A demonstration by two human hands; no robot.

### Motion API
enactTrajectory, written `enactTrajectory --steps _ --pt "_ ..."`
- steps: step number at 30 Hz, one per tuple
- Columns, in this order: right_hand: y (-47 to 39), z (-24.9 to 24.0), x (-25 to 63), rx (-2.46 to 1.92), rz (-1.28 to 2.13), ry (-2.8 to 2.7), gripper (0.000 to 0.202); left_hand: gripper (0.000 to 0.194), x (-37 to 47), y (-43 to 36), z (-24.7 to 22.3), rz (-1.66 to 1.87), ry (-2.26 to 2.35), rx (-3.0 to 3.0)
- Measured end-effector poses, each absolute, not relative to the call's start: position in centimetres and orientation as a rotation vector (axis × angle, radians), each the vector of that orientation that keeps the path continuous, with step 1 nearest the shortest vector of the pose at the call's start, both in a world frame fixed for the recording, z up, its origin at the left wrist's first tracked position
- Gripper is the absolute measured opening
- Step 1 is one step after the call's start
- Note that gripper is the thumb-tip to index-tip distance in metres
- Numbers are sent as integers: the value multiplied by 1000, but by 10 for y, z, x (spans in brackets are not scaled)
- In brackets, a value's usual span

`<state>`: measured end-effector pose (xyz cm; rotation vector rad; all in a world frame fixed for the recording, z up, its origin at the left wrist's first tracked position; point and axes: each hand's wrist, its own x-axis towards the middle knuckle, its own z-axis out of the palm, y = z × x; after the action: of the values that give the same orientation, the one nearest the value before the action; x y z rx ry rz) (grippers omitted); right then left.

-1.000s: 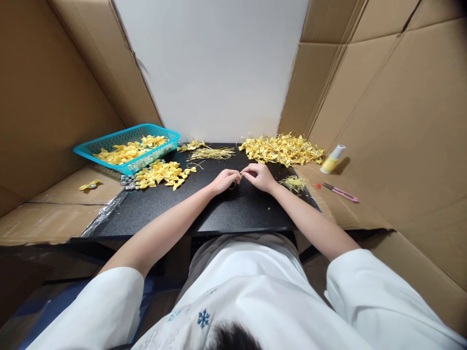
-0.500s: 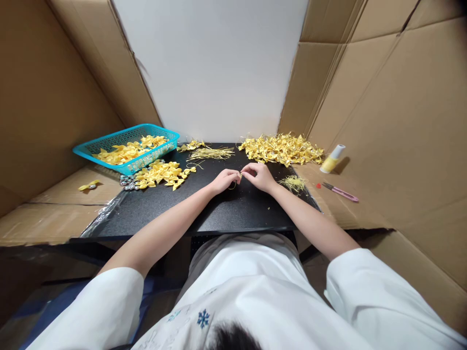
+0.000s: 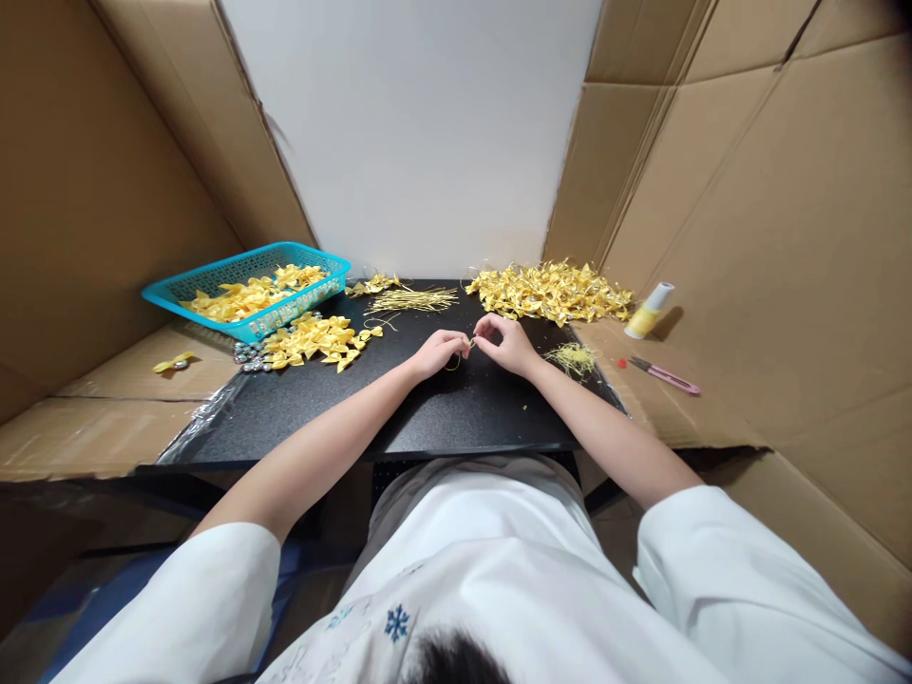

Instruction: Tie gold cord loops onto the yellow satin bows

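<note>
Over the black table (image 3: 313, 418), my left hand (image 3: 438, 355) and my right hand (image 3: 507, 345) meet almost fingertip to fingertip. Between them is a thin yellow cord (image 3: 471, 345), pinched by both. A loop of it hangs under my left fingers. Whether a bow is also held there is hidden by the fingers. To the left lies a pile of yellow ribbon bows (image 3: 320, 340), beside several silver round pieces (image 3: 251, 357). Behind my hands is a bundle of cut yellow cords (image 3: 413, 299).
A blue basket (image 3: 161, 294) holds more bows at the left. Finished-looking bows with cords (image 3: 552, 290) are heaped at back right. Thread scraps (image 3: 572, 359), pink-handled snips (image 3: 670, 378), a red bit (image 3: 622, 363) and a thread spool (image 3: 650, 311) are at the right. Cardboard walls (image 3: 798, 209) enclose both sides.
My right fingertips have drawn slightly away from the left ones, with the index finger arched higher. More yellow cord shows between the hands. My left hand stays nearly still.
</note>
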<state>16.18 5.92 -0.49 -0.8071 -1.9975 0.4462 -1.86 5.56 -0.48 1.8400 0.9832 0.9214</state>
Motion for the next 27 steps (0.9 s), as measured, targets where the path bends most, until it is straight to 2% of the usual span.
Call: enactTrajectory --steps 12,27 --pt "64 -8 161 -802 617 -1856 9 21 -21 58 -5 999 1007 1877" --pt "62 -9 161 -792 509 -1918 5 21 -21 57 -7 956 963 1878"
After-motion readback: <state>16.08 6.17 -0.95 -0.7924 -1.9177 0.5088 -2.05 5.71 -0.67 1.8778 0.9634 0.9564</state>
